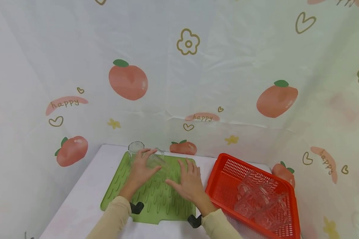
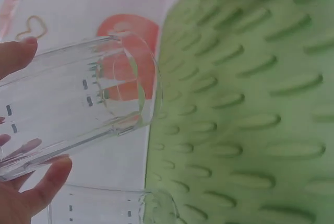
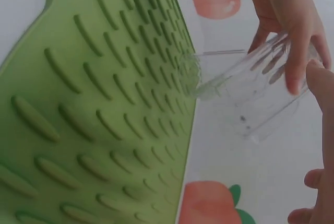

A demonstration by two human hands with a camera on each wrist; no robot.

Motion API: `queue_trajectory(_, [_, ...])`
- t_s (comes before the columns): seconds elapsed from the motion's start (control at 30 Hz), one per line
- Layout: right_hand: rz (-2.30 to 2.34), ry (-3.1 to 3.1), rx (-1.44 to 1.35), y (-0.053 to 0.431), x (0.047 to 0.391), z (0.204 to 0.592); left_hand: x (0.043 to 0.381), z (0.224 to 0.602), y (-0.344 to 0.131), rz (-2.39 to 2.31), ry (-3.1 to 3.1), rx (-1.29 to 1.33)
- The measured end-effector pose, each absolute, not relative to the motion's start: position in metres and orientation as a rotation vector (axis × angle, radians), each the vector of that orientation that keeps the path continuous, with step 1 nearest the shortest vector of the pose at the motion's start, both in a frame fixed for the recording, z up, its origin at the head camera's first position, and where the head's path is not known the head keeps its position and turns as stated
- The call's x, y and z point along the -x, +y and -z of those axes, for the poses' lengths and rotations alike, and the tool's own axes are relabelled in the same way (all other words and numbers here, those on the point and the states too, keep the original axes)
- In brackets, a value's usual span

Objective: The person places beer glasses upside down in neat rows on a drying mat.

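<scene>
My left hand [image 1: 141,171] grips a clear, faceted glass tumbler [image 2: 78,88], thumb on one side and fingers on the other. The tumbler is tilted over the back of a green ridged mat [image 1: 155,199]. A second clear glass [image 1: 135,147] stands upright at the mat's back left corner, partly behind the left hand. To the right of the held tumbler, my right hand [image 1: 189,182] is over the mat with its fingers spread and nothing in them. In the right wrist view, the left hand [image 3: 289,20] comes down around the tumbler from above.
A red perforated plastic basket [image 1: 222,162] stands on the white table [image 1: 77,202] to the right of the mat. Several clear glasses [image 1: 257,196] lie piled in its right part. A white fruit-print curtain [image 1: 215,83] hangs behind and at both sides.
</scene>
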State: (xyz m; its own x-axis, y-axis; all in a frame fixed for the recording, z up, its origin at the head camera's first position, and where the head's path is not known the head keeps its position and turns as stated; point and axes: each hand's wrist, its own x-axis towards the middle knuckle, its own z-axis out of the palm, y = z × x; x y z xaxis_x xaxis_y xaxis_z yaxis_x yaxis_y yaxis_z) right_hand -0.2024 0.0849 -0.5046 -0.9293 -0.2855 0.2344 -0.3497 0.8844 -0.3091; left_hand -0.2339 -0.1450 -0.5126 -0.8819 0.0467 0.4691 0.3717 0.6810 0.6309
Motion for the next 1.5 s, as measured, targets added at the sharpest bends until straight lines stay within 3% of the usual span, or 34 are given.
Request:
queue_trajectory(0.77, [-0.427,-2.972,-0.387,0.126,0.205,0.49,0.266,0.515,-0.13,0.73,-2.488,0.551])
queue_trajectory(1.5, [-0.413,-2.941,-0.37,0.149,0.202,0.487,0.284,0.527,-0.114,0.876,-2.562,0.421])
